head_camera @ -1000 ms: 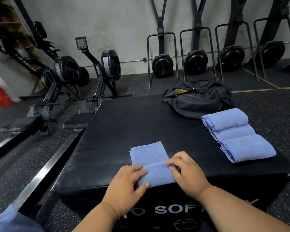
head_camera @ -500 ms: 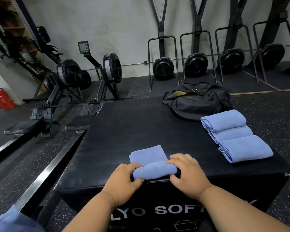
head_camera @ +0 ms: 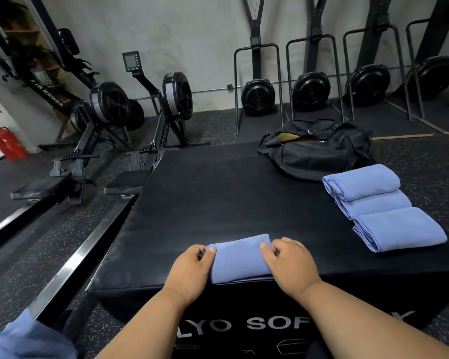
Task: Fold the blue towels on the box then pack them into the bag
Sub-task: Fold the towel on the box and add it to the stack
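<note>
At the near edge of the box (head_camera: 218,203), both hands work on one blue towel (head_camera: 240,257) that lies folded into a compact packet, its near fold at the box's front rim. The left hand (head_camera: 189,270) grips the towel's left end, fingers curled over the edge with the thumb pressed on top; the right hand (head_camera: 290,263) pinches the right end in the same manner. This fold looks finished or very nearly so.

A little farther, on the right side of the box, three folded towels (head_camera: 381,206) lie in a row, each touching the next, well apart from the hands. So four towels appear folded, by my reading. A patch of blue cloth (head_camera: 29,338) shows at the lower left corner of the view; I cannot tell whether it is another towel waiting.

At the far right corner of the box sits the black bag (head_camera: 319,154), just beyond the row. Its top is partly open, showing a tan lining, and no towel is visible inside. The packing, I judge, has not yet begun.
</note>
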Action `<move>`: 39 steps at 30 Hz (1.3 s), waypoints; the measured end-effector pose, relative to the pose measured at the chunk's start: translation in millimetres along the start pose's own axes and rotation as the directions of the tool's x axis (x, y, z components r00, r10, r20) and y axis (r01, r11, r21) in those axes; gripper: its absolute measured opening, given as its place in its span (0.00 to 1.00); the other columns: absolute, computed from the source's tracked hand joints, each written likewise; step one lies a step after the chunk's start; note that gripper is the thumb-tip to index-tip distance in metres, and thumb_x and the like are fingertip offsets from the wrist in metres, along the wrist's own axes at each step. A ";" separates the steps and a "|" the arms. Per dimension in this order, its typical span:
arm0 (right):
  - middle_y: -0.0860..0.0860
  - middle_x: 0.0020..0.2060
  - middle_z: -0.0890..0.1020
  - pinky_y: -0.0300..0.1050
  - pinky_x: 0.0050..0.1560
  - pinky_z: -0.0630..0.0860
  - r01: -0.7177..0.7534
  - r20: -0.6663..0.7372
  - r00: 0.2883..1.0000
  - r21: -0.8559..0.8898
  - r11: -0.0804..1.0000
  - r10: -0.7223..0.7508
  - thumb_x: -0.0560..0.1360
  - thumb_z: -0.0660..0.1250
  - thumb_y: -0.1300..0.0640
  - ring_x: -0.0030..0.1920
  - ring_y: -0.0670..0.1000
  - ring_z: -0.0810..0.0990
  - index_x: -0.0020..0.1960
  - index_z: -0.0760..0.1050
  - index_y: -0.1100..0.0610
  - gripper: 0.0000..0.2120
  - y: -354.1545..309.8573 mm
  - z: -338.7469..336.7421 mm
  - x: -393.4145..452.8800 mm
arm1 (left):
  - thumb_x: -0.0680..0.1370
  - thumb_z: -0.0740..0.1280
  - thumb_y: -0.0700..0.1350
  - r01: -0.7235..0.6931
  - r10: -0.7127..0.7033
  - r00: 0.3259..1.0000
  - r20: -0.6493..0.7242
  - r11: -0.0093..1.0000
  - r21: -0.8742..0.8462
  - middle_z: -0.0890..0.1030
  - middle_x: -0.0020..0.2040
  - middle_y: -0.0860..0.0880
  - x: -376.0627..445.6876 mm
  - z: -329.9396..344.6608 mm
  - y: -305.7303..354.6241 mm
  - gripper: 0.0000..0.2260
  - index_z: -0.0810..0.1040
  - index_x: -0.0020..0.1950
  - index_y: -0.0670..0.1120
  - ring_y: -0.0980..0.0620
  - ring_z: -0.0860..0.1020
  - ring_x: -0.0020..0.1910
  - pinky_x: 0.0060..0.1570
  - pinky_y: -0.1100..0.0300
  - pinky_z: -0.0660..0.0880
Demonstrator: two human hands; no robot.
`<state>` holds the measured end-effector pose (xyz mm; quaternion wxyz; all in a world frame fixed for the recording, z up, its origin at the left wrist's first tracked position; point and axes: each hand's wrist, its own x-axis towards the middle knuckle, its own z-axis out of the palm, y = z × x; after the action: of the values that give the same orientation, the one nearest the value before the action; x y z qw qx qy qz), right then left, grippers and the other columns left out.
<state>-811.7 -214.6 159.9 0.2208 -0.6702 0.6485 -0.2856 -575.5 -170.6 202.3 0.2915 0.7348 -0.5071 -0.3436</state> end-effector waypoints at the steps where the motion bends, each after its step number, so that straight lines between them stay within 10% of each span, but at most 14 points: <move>1: 0.48 0.34 0.72 0.49 0.47 0.71 -0.013 -0.005 1.000 -0.036 0.999 0.013 0.80 0.62 0.42 0.43 0.52 0.73 0.33 0.65 0.55 0.24 -1.8 2.3 0.5 | 0.82 0.63 0.62 0.020 -0.020 1.000 -0.016 0.999 0.039 0.85 0.47 0.58 3.5 0.8 0.4 0.14 0.81 0.52 0.54 0.58 0.81 0.48 0.53 0.57 0.78; 7: 0.43 0.50 0.73 0.47 0.61 0.67 -0.072 0.004 0.997 -0.120 0.990 0.073 0.78 0.61 0.38 0.53 0.50 0.70 0.53 0.74 0.44 0.12 -7.5 7.4 6.3 | 0.83 0.57 0.62 0.095 -0.086 0.995 -0.055 0.976 0.198 0.80 0.67 0.54 12.4 9.2 9.2 0.22 0.72 0.75 0.55 0.51 0.77 0.61 0.56 0.57 0.69; 12: 0.43 0.51 0.72 0.46 0.60 0.64 -0.065 0.047 0.996 -0.145 0.987 0.072 0.77 0.61 0.39 0.54 0.51 0.69 0.50 0.74 0.42 0.09 -5.4 3.1 7.0 | 0.81 0.55 0.58 0.101 -0.107 0.994 -0.004 0.926 0.363 0.76 0.55 0.47 11.3 24.3 16.0 0.17 0.75 0.58 0.48 0.43 0.76 0.55 0.56 0.49 0.75; 18: 0.44 0.39 0.73 0.47 0.51 0.65 -0.024 0.062 0.998 -0.017 1.000 0.025 0.77 0.64 0.45 0.46 0.50 0.70 0.37 0.65 0.50 0.14 -0.1 -7.5 3.2 | 0.80 0.61 0.52 0.123 -0.117 0.992 -0.039 0.963 0.240 0.76 0.48 0.47 7.7 27.8 30.8 0.11 0.71 0.45 0.44 0.48 0.74 0.43 0.40 0.54 0.68; 23: 0.45 0.33 0.70 0.46 0.39 0.68 -0.143 0.112 0.989 0.477 0.867 0.101 0.81 0.64 0.53 0.36 0.48 0.68 0.45 0.71 0.56 0.09 14.0 -35.7 1.9 | 0.80 0.64 0.50 0.017 -0.019 0.999 -0.042 0.998 -0.053 0.70 0.40 0.51 -11.5 49.6 51.3 0.11 0.69 0.46 0.43 0.51 0.67 0.38 0.39 0.56 0.67; 31: 0.44 0.42 0.82 0.32 0.44 0.75 0.010 -0.149 0.978 0.729 0.684 0.144 0.81 0.69 0.59 0.41 0.41 0.79 0.62 0.74 0.44 0.13 46.3 -92.9 -3.4 | 0.83 0.66 0.49 -0.171 0.181 0.983 0.010 0.943 -0.286 0.77 0.58 0.58 0.5 110.5 97.9 0.18 0.66 0.70 0.60 0.60 0.77 0.56 0.55 0.63 0.72; 35: 0.41 0.47 0.79 0.29 0.50 0.72 0.111 -0.316 0.937 0.669 0.735 0.147 0.81 0.69 0.58 0.45 0.38 0.77 0.60 0.77 0.41 0.13 68.8 -135.7 8.8 | 0.82 0.58 0.58 -0.299 0.302 0.953 0.022 0.951 -0.084 0.81 0.56 0.57 20.7 146.7 106.7 0.22 0.65 0.77 0.61 0.55 0.79 0.56 0.59 0.57 0.74; 39: 0.49 0.49 0.79 0.37 0.55 0.74 0.122 -0.377 0.905 0.672 0.730 0.196 0.82 0.69 0.57 0.48 0.42 0.78 0.60 0.79 0.42 0.11 106.1 -177.6 35.3 | 0.77 0.46 0.66 -0.385 0.432 0.902 0.007 0.796 0.468 0.77 0.67 0.53 43.5 172.2 89.3 0.32 0.76 0.72 0.54 0.49 0.72 0.66 0.68 0.53 0.69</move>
<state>-1009.6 -243.0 223.9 0.3108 -0.4501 0.5436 -0.6367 -751.2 -253.7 160.3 0.2021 0.6718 -0.7047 -0.1059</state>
